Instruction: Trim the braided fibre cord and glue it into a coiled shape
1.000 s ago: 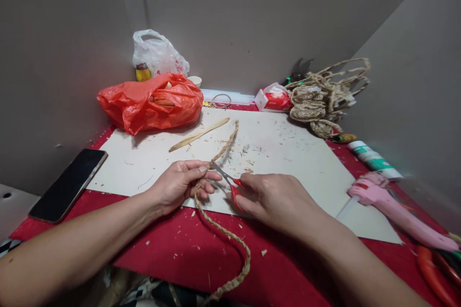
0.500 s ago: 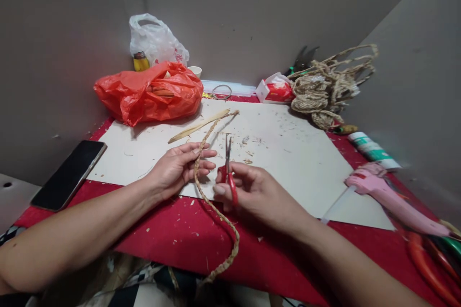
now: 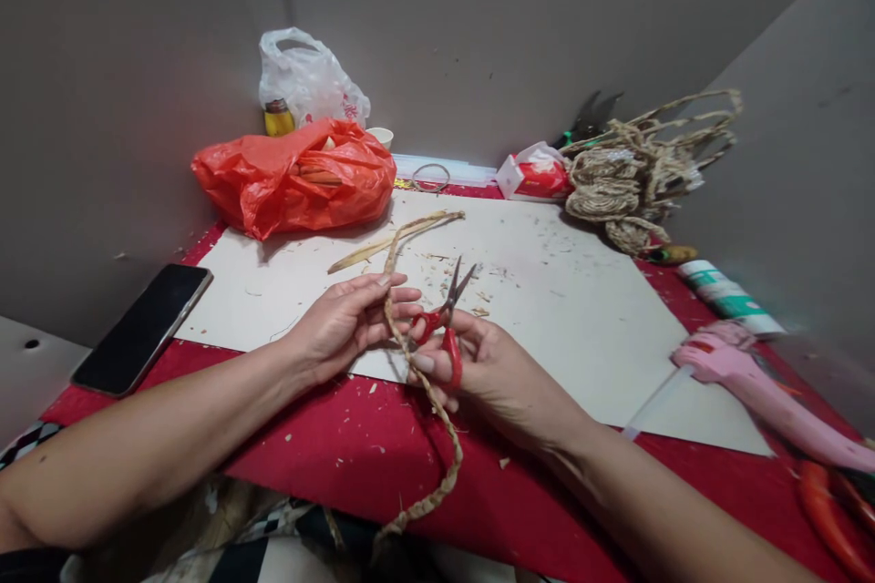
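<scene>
Against grey walls, your bench (image 3: 328, 455) is covered in red, and the pale sheet (image 3: 581, 319) on it, ahead of your hands, carries scraps (image 3: 480, 299) that look like trimmings. Your left hand (image 3: 348, 319) pinches the braid (image 3: 456, 455) lightly between thumb and fingers, while your right hand (image 3: 492, 364) holds the scissors (image 3: 448, 310), blades slightly parted and off the braid, its thumb right at the strand. The braid looks plaited all along the stretch you can see, from the loose strip (image 3: 359, 252) beyond your left hand to the near edge; whether any trimming remains, you cannot tell.
</scene>
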### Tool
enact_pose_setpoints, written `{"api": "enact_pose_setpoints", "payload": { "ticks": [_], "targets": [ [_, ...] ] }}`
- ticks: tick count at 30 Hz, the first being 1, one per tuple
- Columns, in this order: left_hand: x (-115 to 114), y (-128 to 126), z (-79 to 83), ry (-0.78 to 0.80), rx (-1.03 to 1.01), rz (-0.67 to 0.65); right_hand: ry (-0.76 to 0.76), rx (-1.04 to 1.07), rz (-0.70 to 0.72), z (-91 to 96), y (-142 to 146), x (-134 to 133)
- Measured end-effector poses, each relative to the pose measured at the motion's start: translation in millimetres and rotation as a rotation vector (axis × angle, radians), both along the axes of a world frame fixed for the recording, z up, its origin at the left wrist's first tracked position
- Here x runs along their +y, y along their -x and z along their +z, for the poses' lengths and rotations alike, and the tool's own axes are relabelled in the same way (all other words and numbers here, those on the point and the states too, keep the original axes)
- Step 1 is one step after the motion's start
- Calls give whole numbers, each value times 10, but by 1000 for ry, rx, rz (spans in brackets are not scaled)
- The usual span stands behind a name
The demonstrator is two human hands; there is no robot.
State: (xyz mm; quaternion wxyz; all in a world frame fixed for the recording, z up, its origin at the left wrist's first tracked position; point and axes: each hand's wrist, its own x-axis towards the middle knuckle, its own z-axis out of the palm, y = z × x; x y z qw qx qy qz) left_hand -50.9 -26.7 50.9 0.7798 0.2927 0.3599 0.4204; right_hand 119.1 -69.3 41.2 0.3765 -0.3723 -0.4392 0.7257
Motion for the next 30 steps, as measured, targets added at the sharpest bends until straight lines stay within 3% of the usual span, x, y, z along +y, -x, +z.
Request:
{"api": "enact_pose_setpoints", "payload": {
  "ticks": [5,8,14,18,21,24,27,30],
  "targets": [
    [-55,6,-31,-25,102,-191,-61,-15,-244,37,-55,56],
    [-102,6,-61,-37,79,-289,-89,-15,-299,49,-81,83],
    [-154,-16,-80,-36,104,-189,-65,-57,-253,78,-70,59],
    [-154,-17,-51,-38,52,-143,-139,-158,-236,107,-69,43],
    [-142,-4,-33,-38,10,-157,-263,-308,-237,132,-130,60],
    [-130,11,-20,-17,8,-177,-494,-563,-241,153,-242,91],
    [-123,20,5,-2,3,-168,-720,-856,-128,162,-345,109],
    [-114,28,38,-1,-15,-161,-826,-1052,19,159,-392,102]
  ]
}}
